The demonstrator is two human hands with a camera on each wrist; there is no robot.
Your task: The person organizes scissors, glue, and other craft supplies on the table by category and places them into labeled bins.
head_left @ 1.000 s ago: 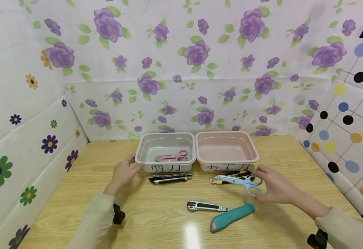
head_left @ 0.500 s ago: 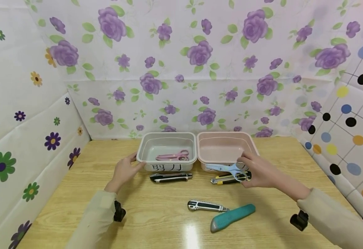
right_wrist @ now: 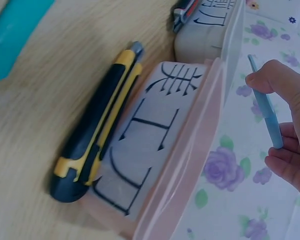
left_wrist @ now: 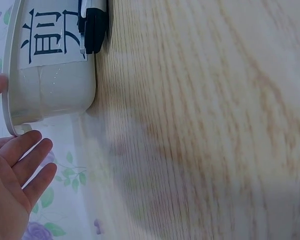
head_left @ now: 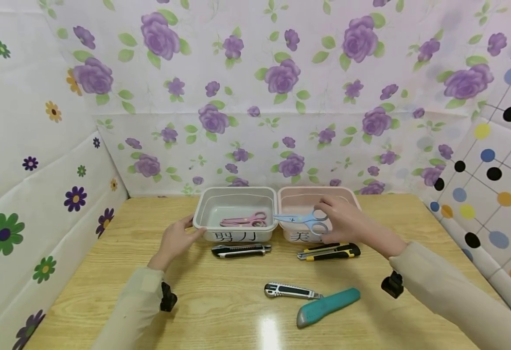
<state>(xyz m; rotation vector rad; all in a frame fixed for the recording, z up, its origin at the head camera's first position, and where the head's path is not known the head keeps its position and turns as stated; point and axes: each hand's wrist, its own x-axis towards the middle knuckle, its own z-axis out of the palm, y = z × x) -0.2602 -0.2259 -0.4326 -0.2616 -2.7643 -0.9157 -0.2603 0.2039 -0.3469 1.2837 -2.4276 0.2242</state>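
My right hand (head_left: pixel 343 218) pinches a pair of light blue scissors (head_left: pixel 296 218) by the handles, over the front of the pink bin (head_left: pixel 356 195). The blades point left, and their tips overlap the grey bin's right rim in the head view. In the right wrist view, thumb and fingers hold the scissors (right_wrist: pixel 264 105) edge-on. My left hand (head_left: pixel 175 243) rests at the front left corner of the grey bin (head_left: pixel 233 189), thumb on its rim and the other fingers loosely extended beside it. Pink scissors (head_left: pixel 244 221) lie inside the grey bin.
A black and silver utility knife (head_left: pixel 241 250) lies before the grey bin. Yellow and black knives (head_left: pixel 329 252) lie before the pink bin. Nearer are a silver knife (head_left: pixel 292 290) and a teal knife (head_left: pixel 327 307). Both bins carry character labels. Flowered cloth (head_left: pixel 255 97) stands behind.
My right hand has carried the blue scissors up and left, from over the yellow knives to over the pink bin's front. The left hand has stayed at the grey bin's corner.
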